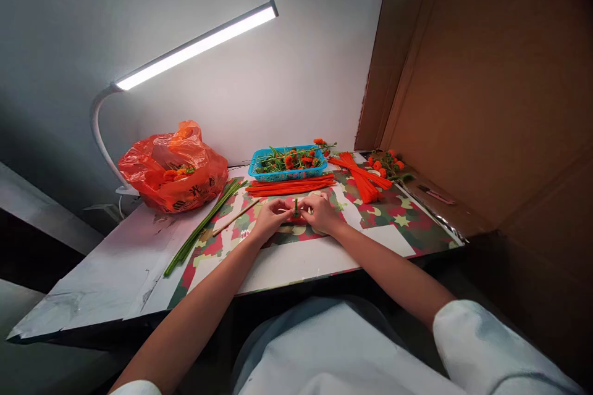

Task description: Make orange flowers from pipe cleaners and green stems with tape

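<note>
Orange fuzzy piece on a short green stem, pinched between two bare hands over a camouflage-patterned table cover.

Both forearms reach forward and converge; the left hand (270, 215) and right hand (321, 211) meet knuckles up, fingertips closed together on the small orange and green pipe-cleaner piece (295, 207), held just above the camouflage-patterned table cover (393, 222). Just beyond the hands lies a flat bundle of straight orange pipe cleaners (291, 186), and behind it a blue plastic basket (287, 164) of orange pompom flowers. Left of the left hand, long green stems (204, 225) lie diagonally; farther left sits a crumpled orange plastic bag (173, 168). A second fanned orange bundle (361, 178) lies beyond the right hand.
</note>
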`<action>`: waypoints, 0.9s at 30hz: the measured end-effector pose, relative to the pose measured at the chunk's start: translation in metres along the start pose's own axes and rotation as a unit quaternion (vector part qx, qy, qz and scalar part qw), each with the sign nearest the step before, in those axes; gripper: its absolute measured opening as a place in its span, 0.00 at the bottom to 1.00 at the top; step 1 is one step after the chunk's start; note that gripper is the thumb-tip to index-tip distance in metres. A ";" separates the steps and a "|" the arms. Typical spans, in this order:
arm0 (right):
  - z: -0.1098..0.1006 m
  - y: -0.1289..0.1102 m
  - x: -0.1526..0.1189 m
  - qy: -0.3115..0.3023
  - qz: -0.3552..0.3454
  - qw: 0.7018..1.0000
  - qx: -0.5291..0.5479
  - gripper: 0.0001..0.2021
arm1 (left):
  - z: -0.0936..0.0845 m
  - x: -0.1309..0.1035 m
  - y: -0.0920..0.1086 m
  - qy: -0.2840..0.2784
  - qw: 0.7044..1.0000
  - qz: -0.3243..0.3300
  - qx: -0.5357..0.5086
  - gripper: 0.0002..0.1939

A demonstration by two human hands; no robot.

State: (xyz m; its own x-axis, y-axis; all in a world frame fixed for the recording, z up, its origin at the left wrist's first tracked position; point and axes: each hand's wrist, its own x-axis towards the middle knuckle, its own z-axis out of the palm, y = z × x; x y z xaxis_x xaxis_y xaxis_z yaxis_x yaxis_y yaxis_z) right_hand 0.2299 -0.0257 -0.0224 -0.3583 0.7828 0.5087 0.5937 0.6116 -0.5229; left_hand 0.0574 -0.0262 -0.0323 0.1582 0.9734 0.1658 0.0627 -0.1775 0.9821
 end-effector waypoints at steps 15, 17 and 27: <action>0.000 -0.002 0.000 0.032 -0.003 0.999 0.003 0.04 | 0.001 -0.002 0.003 -0.004 0.999 0.013 0.031 0.17; 0.000 -0.002 0.000 0.031 0.007 0.999 0.006 0.04 | 0.001 -0.001 0.002 -0.009 0.998 0.030 0.047 0.16; 0.001 -0.001 0.002 -0.001 0.036 0.999 -0.012 0.05 | 0.001 0.000 0.004 -0.032 0.998 0.020 0.042 0.18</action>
State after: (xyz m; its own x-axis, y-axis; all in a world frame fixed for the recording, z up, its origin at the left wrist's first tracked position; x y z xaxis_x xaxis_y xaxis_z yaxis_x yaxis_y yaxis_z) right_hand 0.2277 -0.0251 -0.0219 -0.3155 0.8247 0.4693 0.6348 0.5511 -0.5416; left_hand 0.0585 -0.0275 -0.0281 0.2245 0.9547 0.1953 0.1379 -0.2295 0.9635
